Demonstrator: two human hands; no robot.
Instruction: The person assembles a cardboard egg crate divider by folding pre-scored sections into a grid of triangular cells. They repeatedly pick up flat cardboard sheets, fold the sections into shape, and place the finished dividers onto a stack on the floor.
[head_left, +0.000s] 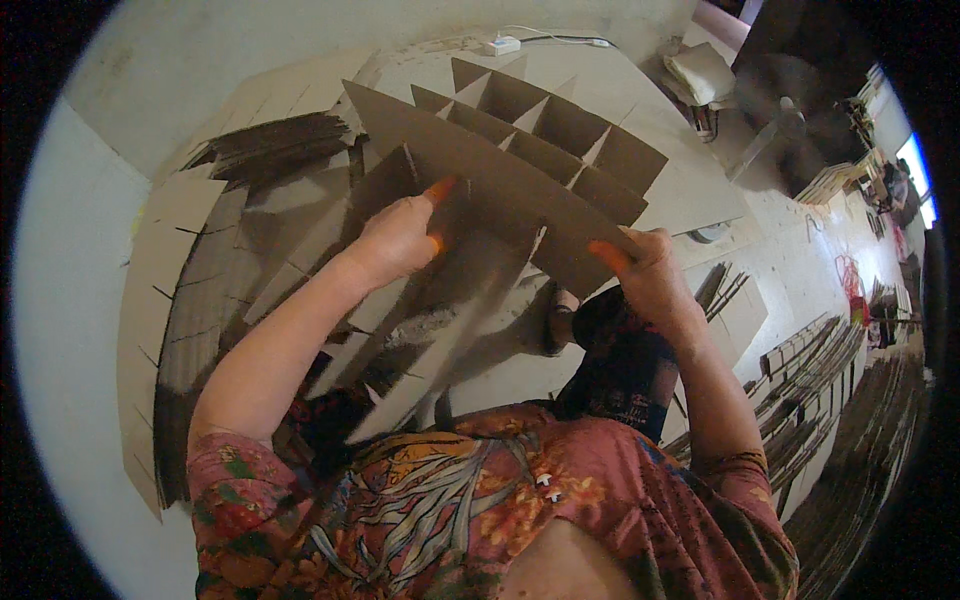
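A cardboard divider grid of slotted, interlocking strips is held up before my torso, with several cells visible on its far side. My right hand grips the right end of its long near strip, the thumb on the near face. At the middle of that strip, my left hand has orange-covered fingertips against the board; whether it pinches a cross strip there is unclear. More cross strips hang below the long strip towards me, partly blurred.
Stacks of slotted cardboard strips lie at the left, with a darker bundle behind. More strips stand at the right. A white power strip lies near the wall. A fan stands at the back right.
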